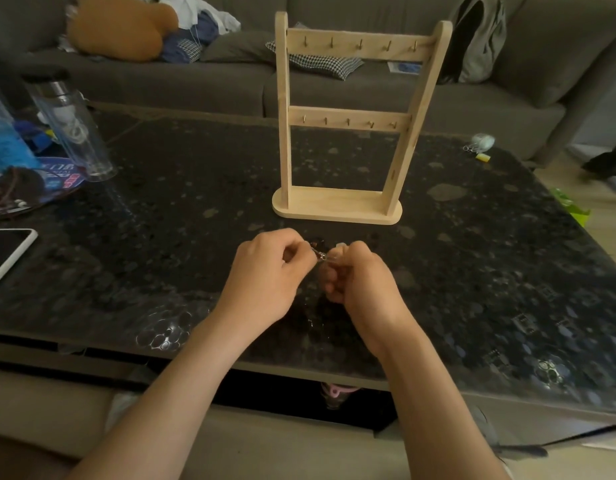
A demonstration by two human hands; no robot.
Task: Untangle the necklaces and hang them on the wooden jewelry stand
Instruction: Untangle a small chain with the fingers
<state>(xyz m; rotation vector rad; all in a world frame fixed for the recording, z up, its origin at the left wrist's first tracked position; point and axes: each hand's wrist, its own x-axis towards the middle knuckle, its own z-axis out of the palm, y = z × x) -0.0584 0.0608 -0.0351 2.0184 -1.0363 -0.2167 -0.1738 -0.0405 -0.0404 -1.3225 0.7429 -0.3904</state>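
Note:
A wooden jewelry stand (337, 202) stands upright on the dark table, with two crossbars of small brass hooks; no necklace hangs on it. Just in front of its base my left hand (268, 271) and my right hand (358, 275) are close together above the table. Both pinch a thin silver necklace chain (319, 254) at its clasp, which stretches across the short gap between my fingertips. A few dark beads (318, 242) show just behind the chain. The rest of the necklace is hidden by my hands and hard to make out against the dark tabletop.
The dark patterned glass table (161, 237) carries a clear bottle (71, 123) and blue clutter (8, 147) at the left, a phone (7, 254) at the left edge, and small items (479, 145) at the far right. A grey sofa (230, 81) runs behind.

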